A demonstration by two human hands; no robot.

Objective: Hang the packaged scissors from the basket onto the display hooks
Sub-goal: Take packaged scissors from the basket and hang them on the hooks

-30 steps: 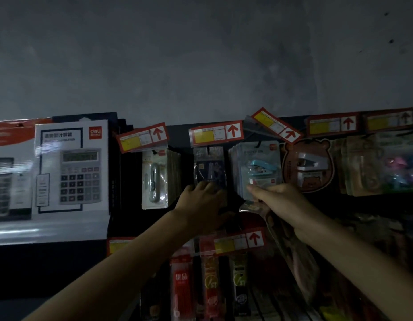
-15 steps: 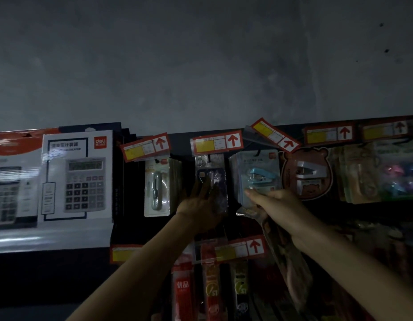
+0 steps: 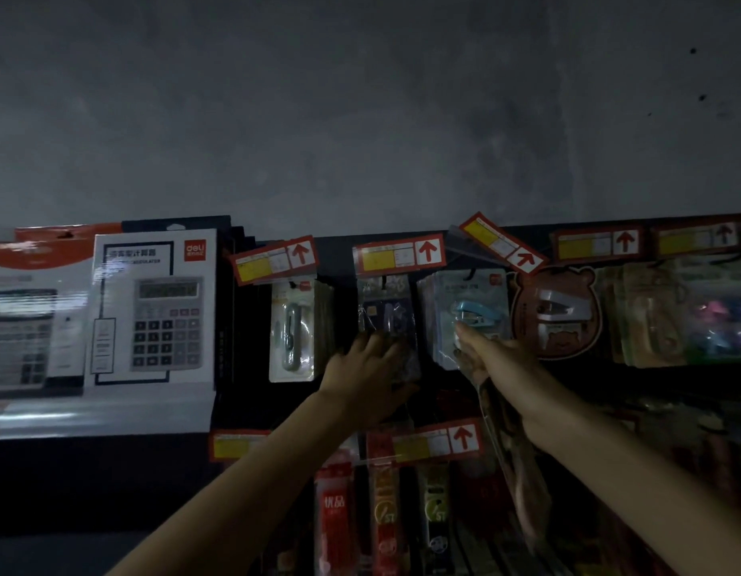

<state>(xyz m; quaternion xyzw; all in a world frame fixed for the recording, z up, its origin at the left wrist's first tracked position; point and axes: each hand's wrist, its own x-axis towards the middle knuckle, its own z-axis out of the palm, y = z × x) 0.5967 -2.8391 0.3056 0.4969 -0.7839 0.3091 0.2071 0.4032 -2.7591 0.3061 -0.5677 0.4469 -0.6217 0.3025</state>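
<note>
Clear plastic is all you can make out of the clear packet point(image 3: 516, 471): it hangs from the underside of your right hand point(image 3: 502, 367) toward 6 o'clock, in front of the lower row of the display, and its contents are too dim to read. Your right hand pinches the top of that packet, while its index finger point(image 3: 464, 332) is extended toward 11 o'clock and touches the blue stapler pack point(image 3: 472, 313). Your left hand point(image 3: 362, 380) is at 9 o'clock of the right hand, near it but apart; its fingers reach up fairly straight and lie against the lower part of the dark blue pack point(image 3: 387, 318), holding nothing that shows. The thumb side of that hand is hidden. Each hook in the upper row carries a stack of packs under a red and yellow price tag point(image 3: 398, 255): a pale pack point(image 3: 292, 330) at 9 o'clock of the left hand and a bear-shaped card point(image 3: 556, 313) at 3 o'clock of the stapler pack. A white calculator box point(image 3: 157, 309) stands at far 9 o'clock. Red packs point(image 3: 334, 517) hang in the lower row at 6 o'clock, cut off by the frame edge.
</note>
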